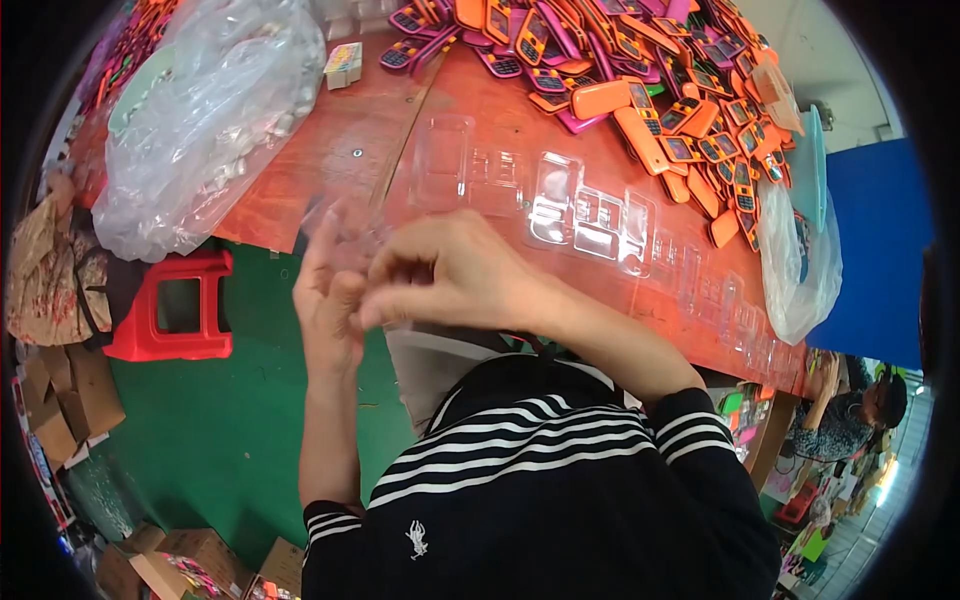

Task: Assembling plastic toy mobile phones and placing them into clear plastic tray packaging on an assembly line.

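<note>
My left hand (332,290) is raised at the table's near edge. Its fingers are curled around a clear plastic piece (352,222), smeared by motion, that looks like a blister tray. My right hand (455,268) comes in beside it from the right, with bent fingers and thumb against the left hand; what lies between them I cannot make out. Clear plastic blister trays (558,205) lie in a row on the red table (455,95), running to the right. Beyond them is a big heap of orange and purple toy phones (640,105).
At the left stands a clear plastic bag (215,130) of small pale parts, near a small stack of cards (343,64). Another plastic bag (803,265) hangs at the right edge. A red stool (180,308) and cardboard boxes (85,395) are on the green floor. Other people sit left and right.
</note>
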A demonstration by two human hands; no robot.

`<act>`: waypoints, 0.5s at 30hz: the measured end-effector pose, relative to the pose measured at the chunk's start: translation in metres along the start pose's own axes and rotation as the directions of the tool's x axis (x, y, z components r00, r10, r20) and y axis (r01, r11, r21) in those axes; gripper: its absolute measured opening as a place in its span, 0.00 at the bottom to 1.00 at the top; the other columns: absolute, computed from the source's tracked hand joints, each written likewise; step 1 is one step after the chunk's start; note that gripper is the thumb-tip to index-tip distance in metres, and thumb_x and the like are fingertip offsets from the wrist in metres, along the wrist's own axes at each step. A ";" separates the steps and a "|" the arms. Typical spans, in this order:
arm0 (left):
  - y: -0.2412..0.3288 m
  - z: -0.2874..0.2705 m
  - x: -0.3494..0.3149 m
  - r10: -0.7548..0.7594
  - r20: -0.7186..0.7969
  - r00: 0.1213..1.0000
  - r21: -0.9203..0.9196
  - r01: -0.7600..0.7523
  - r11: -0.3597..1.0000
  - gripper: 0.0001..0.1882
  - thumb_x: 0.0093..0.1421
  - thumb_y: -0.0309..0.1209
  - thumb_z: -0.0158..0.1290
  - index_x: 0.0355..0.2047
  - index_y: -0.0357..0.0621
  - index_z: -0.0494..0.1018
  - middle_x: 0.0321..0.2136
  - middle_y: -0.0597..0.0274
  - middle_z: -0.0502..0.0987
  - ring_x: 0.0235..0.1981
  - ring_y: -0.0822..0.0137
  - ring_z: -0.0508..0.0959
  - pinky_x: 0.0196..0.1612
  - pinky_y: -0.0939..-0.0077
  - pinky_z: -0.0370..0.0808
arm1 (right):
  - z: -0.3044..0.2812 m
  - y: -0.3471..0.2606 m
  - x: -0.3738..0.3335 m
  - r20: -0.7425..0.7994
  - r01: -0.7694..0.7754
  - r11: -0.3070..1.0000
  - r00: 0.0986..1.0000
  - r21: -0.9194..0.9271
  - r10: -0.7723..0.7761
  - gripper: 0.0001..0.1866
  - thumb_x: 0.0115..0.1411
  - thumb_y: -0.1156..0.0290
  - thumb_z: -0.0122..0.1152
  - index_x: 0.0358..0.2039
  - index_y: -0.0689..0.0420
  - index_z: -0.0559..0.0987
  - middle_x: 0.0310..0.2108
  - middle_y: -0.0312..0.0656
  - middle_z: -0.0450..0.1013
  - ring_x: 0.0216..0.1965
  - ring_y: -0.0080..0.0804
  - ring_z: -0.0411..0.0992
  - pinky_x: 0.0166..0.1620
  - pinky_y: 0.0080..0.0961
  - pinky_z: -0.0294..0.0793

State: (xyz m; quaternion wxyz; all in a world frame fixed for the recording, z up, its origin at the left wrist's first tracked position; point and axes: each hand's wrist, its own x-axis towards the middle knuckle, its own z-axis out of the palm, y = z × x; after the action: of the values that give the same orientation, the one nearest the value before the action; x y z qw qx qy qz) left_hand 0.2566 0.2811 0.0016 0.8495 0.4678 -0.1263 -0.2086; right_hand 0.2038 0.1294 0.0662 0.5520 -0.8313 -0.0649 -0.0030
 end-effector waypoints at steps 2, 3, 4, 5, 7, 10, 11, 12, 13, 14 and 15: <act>0.006 0.001 0.001 -0.068 0.061 0.996 -0.047 0.071 0.996 0.47 0.45 0.45 0.64 0.57 0.30 0.55 0.52 0.54 0.65 0.40 0.69 0.75 0.42 0.79 0.72 | 0.005 -0.002 -0.002 0.061 -0.046 0.999 0.997 0.015 0.045 0.12 0.49 0.65 0.66 0.24 0.62 0.78 0.17 0.37 0.72 0.20 0.17 0.69 0.24 0.17 0.67; 0.008 0.002 0.001 -0.063 0.055 0.996 -0.048 0.066 0.997 0.47 0.45 0.45 0.64 0.57 0.30 0.55 0.52 0.54 0.65 0.40 0.69 0.75 0.42 0.79 0.72 | 0.007 -0.001 -0.003 0.117 -0.223 0.949 0.973 0.223 0.201 0.12 0.52 0.64 0.64 0.24 0.62 0.78 0.17 0.33 0.71 0.21 0.16 0.67 0.24 0.15 0.66; 0.010 0.004 0.002 -0.052 0.041 0.998 -0.065 0.054 0.996 0.47 0.45 0.44 0.64 0.57 0.30 0.55 0.52 0.54 0.65 0.38 0.69 0.76 0.41 0.80 0.73 | 0.008 0.003 -0.002 0.123 -0.220 0.950 0.973 0.221 0.197 0.12 0.52 0.64 0.64 0.24 0.62 0.78 0.17 0.33 0.71 0.21 0.16 0.67 0.24 0.15 0.66; 0.012 0.004 0.002 -0.041 0.027 0.999 -0.082 0.043 0.996 0.47 0.45 0.44 0.65 0.57 0.30 0.55 0.52 0.55 0.65 0.36 0.69 0.76 0.39 0.81 0.73 | 0.010 0.009 -0.001 0.158 -0.253 0.888 0.966 0.384 0.207 0.12 0.54 0.64 0.63 0.24 0.62 0.78 0.17 0.32 0.70 0.20 0.15 0.67 0.24 0.15 0.65; 0.013 0.000 0.000 -0.007 0.004 1.000 -0.050 0.007 0.999 0.43 0.48 0.41 0.63 0.57 0.30 0.55 0.52 0.55 0.65 0.35 0.69 0.77 0.36 0.80 0.74 | 0.004 0.006 0.003 0.281 -0.368 0.787 0.925 0.495 0.255 0.13 0.57 0.65 0.58 0.23 0.62 0.77 0.17 0.30 0.69 0.20 0.13 0.65 0.23 0.14 0.64; 0.024 -0.012 -0.002 -0.014 -0.098 0.995 -0.018 0.013 1.000 0.33 0.55 0.32 0.53 0.58 0.30 0.55 0.50 0.55 0.66 0.32 0.69 0.77 0.31 0.76 0.78 | 0.006 -0.005 0.012 0.025 -0.212 0.901 0.975 0.377 0.219 0.12 0.58 0.66 0.56 0.23 0.62 0.77 0.16 0.31 0.69 0.20 0.13 0.65 0.23 0.15 0.63; 0.028 -0.029 -0.006 0.018 -0.103 0.994 -0.029 -0.021 0.999 0.30 0.57 0.31 0.47 0.58 0.31 0.54 0.49 0.54 0.65 0.32 0.68 0.76 0.30 0.71 0.80 | 0.007 -0.008 0.020 -0.187 -0.046 0.970 0.978 0.239 0.093 0.11 0.56 0.68 0.54 0.20 0.60 0.76 0.16 0.34 0.70 0.19 0.19 0.68 0.20 0.20 0.64; 0.032 -0.041 -0.009 0.054 -0.124 0.991 0.017 -0.052 0.998 0.31 0.57 0.32 0.47 0.58 0.31 0.54 0.49 0.55 0.65 0.33 0.69 0.76 0.31 0.72 0.81 | 0.008 -0.012 0.030 -0.188 -0.041 0.970 0.978 0.238 0.087 0.11 0.56 0.68 0.54 0.20 0.60 0.76 0.16 0.34 0.70 0.19 0.19 0.68 0.20 0.20 0.64; 0.037 -0.050 -0.015 0.090 -0.148 0.985 0.070 -0.081 0.994 0.31 0.57 0.32 0.48 0.58 0.31 0.53 0.48 0.55 0.65 0.33 0.69 0.76 0.31 0.73 0.81 | 0.011 -0.019 0.042 -0.250 0.019 0.961 0.964 -0.275 -0.090 0.10 0.54 0.69 0.53 0.18 0.59 0.75 0.16 0.36 0.71 0.19 0.25 0.70 0.19 0.23 0.64; 0.040 -0.055 -0.020 0.108 -0.154 0.982 0.141 -0.087 0.986 0.32 0.59 0.37 0.48 0.58 0.31 0.53 0.49 0.55 0.63 0.35 0.70 0.75 0.31 0.73 0.80 | 0.016 -0.024 0.055 -0.218 0.038 0.696 0.936 -0.717 -0.276 0.09 0.51 0.71 0.52 0.16 0.58 0.74 0.16 0.39 0.72 0.19 0.30 0.72 0.18 0.25 0.64; 0.040 -0.058 -0.024 0.112 -0.155 0.981 0.145 -0.090 0.985 0.32 0.59 0.37 0.48 0.58 0.31 0.53 0.49 0.55 0.63 0.35 0.70 0.75 0.31 0.73 0.80 | 0.024 -0.026 0.067 -0.130 0.047 0.629 0.964 -0.776 -0.232 0.07 0.45 0.70 0.51 0.14 0.55 0.73 0.15 0.43 0.72 0.20 0.38 0.73 0.17 0.33 0.65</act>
State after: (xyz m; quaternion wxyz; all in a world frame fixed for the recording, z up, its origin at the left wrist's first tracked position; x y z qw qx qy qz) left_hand 0.2687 0.3549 0.0039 0.8322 0.5338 -0.0941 -0.1168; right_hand 0.2657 0.1685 0.0853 0.1489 -0.9733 -0.0611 -0.1639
